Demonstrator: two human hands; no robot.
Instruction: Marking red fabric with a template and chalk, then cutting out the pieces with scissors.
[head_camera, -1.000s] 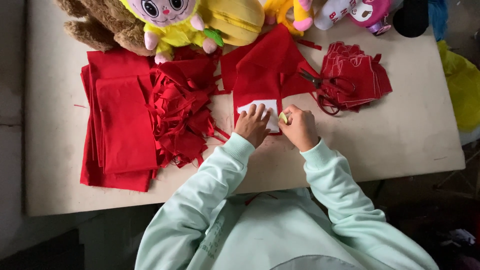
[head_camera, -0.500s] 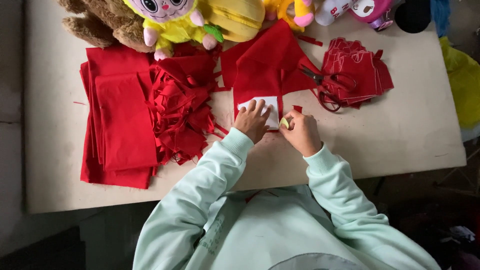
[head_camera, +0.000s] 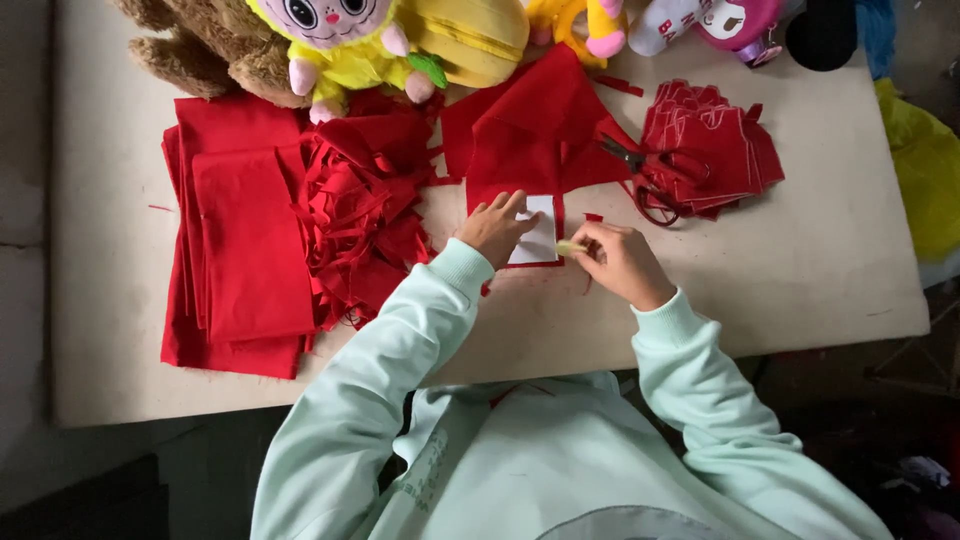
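Left hand pins a white card on red cloth; right hand brings a small yellow piece to its edge.

On the table (head_camera: 820, 270), the red cloth (head_camera: 535, 140) carries the white card (head_camera: 540, 238), long axis running away from the person. The left hand (head_camera: 492, 230) lies flat, fingers spread, on the card's left side. The right hand (head_camera: 622, 262), just right of it, pinches the yellow piece (head_camera: 570, 247) at the card's lower right edge.

A stack of folded red cloth (head_camera: 240, 240) is lying at the left of the table (head_camera: 830, 260). Just beside it, a tangled heap of red scraps (head_camera: 365, 215) is spreading toward the middle. A pile of cut red pieces (head_camera: 715, 145) is sitting at the right, with scissors (head_camera: 650, 175) resting against its left edge. Along the far edge, a brown plush bear (head_camera: 210, 50), a yellow doll (head_camera: 340, 40) and a yellow cushion (head_camera: 475, 35) are crowding together. A yellow bag (head_camera: 925, 165) is hanging off the right side.
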